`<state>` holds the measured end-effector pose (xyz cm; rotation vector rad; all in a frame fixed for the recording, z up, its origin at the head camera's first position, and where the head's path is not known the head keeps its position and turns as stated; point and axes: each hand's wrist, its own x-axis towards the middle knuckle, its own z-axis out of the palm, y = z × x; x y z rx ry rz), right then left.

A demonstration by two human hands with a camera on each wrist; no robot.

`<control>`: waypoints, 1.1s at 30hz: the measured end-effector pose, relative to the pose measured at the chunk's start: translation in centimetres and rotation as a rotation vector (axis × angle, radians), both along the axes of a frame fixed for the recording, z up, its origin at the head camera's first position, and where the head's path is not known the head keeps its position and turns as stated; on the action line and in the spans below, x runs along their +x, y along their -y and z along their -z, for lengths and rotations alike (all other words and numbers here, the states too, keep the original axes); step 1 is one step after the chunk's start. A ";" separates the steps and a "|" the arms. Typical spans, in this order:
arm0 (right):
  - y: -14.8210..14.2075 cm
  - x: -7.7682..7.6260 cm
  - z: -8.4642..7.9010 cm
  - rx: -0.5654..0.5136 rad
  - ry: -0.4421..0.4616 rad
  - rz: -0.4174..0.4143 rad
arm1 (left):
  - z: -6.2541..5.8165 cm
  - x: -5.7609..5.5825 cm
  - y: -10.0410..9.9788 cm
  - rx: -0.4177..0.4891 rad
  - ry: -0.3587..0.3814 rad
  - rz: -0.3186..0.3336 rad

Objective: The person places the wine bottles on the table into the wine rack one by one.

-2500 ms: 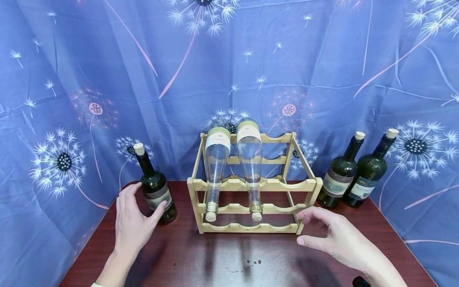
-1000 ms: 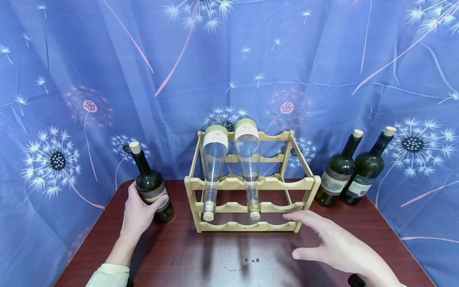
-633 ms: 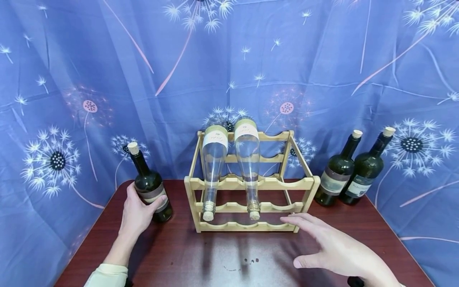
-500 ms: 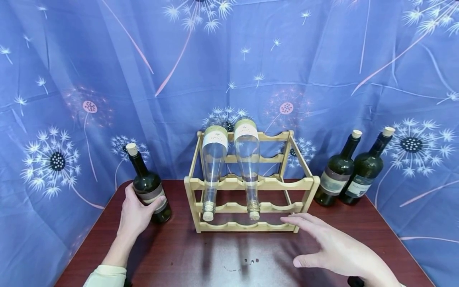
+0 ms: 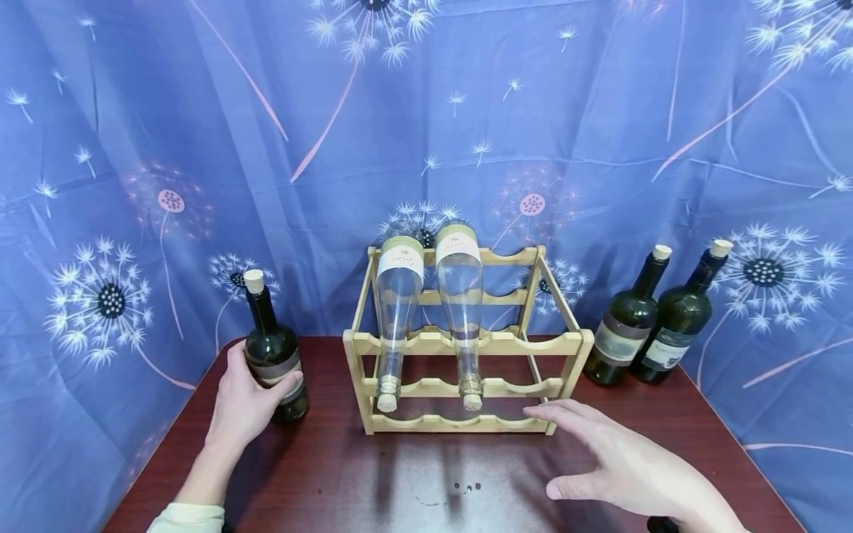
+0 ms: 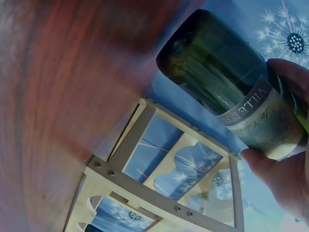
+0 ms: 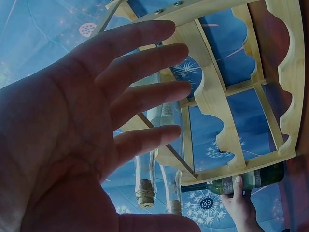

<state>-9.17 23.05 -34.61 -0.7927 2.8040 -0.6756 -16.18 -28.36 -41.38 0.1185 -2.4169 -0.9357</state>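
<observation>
Blue curtain (image 5: 373, 133) hangs along the far edge of the surface (image 5: 346, 474), so anything pushed too far back would probably meet only loose cloth. The wooden rack (image 5: 426, 343) stands at the centre; it looks light, and a hard knock on its left post could shift or rock it.

Two clear bottles, the left one (image 5: 400, 296) and the right one (image 5: 461, 292), lie on its top tier, necks sloping toward the near side. They seem to rest by weight alone in shallow dips, so a jolt could roll or slide them. On the far right, two dark bottles (image 5: 623, 326) (image 5: 680, 326) stand close together; a backward sweep of the right arm might topple one into the other.

The green bottle (image 5: 271, 344) is left of the rack, roughly upright, in the left hand (image 5: 243, 403), which grips its body from the left; whether its base touches the surface I cannot tell. Glass may slip if the grip loosens, and swinging it right could strike the rack or a clear neck. The right hand (image 5: 620, 466) holds nothing, fingers spread and thumb wide, near the rack's right corner, where a careless reach might bump the frame.

The cork (image 5: 254, 281) could snag if it protrudes into a rail.
</observation>
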 end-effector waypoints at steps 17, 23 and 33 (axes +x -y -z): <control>-0.1 0.0 0.1 0.003 0.008 -0.005 | -1.3 1.7 0.1 -0.074 0.012 0.062; -0.1 0.0 0.1 0.007 0.005 -0.002 | -1.9 2.5 0.1 -0.107 0.016 0.105; -0.1 0.2 0.2 0.015 -0.043 0.002 | -2.7 3.7 -0.2 -0.164 0.073 0.213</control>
